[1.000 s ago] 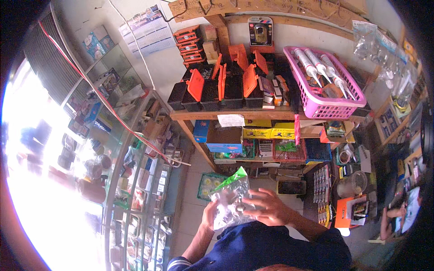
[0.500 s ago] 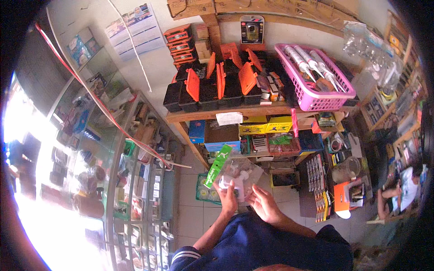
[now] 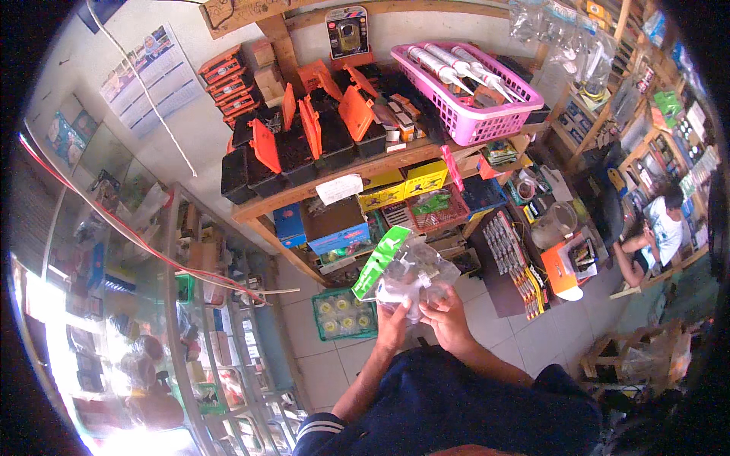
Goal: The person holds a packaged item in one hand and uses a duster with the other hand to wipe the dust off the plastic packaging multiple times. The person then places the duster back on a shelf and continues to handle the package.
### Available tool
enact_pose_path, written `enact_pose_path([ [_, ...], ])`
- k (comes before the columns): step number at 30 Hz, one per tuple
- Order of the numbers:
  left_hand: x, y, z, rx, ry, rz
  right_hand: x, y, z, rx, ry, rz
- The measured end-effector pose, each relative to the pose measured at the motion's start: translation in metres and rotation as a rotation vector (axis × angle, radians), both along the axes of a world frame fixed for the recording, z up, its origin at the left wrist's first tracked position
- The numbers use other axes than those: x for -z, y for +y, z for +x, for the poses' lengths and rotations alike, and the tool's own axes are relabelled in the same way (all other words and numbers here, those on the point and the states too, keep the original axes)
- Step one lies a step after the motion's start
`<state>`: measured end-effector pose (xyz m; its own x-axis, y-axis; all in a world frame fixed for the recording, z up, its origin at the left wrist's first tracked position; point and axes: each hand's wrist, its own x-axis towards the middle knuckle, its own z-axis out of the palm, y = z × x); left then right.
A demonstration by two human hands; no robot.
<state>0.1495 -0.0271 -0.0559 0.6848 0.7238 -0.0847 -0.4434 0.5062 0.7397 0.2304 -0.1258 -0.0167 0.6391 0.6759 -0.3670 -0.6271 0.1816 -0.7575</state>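
Note:
Both hands are raised in front of my chest with a clear plastic packet (image 3: 426,266) between them. A bright green header card (image 3: 382,261) runs along the packet's upper left edge. Whitish pieces show through the plastic, but their kind is unclear. My left hand (image 3: 392,325) grips the lower left part of the packet with its thumb up. On the other side, my right hand (image 3: 449,318) has its fingers curled on the packet's lower right part. The two hands are close together, a small gap between them.
Ahead stands a wooden shelf (image 3: 304,188) with black bins under orange lids (image 3: 354,114) and a pink basket (image 3: 494,121) of white cartridges. A green crate (image 3: 344,314) is on the tiled floor. Left is a glass cabinet (image 3: 163,266). A person (image 3: 660,232) sits at the far right.
My view has turned, so the shelf sits further left and higher. My right hand's fingers, stretched out beside the packet before, now close on it. The packet has tilted and crumpled somewhat.

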Motion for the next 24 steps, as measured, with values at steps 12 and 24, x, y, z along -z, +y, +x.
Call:
enact_pose_path([
  [12, 0.009, 0.031, -0.028, 0.195, -0.135, -0.141, 0.009, 0.023, -0.006, -0.157, -0.132, 0.047],
  [24, 0.013, 0.073, -0.058, -0.169, -0.104, -0.041, -0.050, 0.077, 0.215, 0.347, -1.511, -0.222],
])
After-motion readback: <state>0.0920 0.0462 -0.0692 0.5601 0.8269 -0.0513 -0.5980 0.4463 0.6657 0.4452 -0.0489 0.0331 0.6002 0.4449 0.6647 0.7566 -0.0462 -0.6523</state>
